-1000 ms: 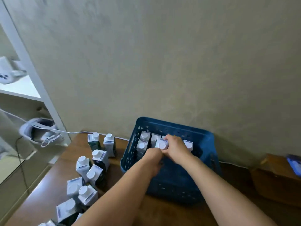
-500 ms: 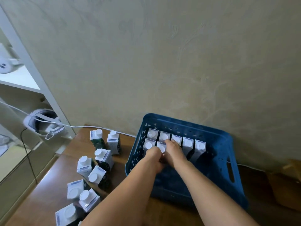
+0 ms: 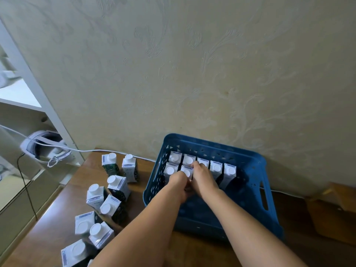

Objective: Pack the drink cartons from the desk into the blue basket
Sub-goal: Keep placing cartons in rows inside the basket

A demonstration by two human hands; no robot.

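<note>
The blue basket (image 3: pixel 252 166) stands on the wooden desk against the wall. Inside it, white-capped drink cartons (image 3: pixel 215 167) stand upright in a back row, with one more (image 3: pixel 170 170) in front at the left. Both my hands are inside the basket around a second front-row carton (image 3: pixel 187 172). My left hand (image 3: pixel 178 183) curls at its near side and my right hand (image 3: pixel 204 179) grips its right side and top. Several loose cartons (image 3: pixel 117 185) stand and lie on the desk left of the basket.
A white headset (image 3: pixel 45 146) sits in a shelf unit at the far left, and its white cable (image 3: pixel 115 151) runs along the wall behind the cartons. A brown cardboard box (image 3: pixel 335 211) is right of the basket. Bare desk (image 3: pixel 48 218) shows at lower left.
The carton in my hands has gone down into the front row beside the left one. Both hands have stayed on it, and the view has shifted so the whole basket shows.
</note>
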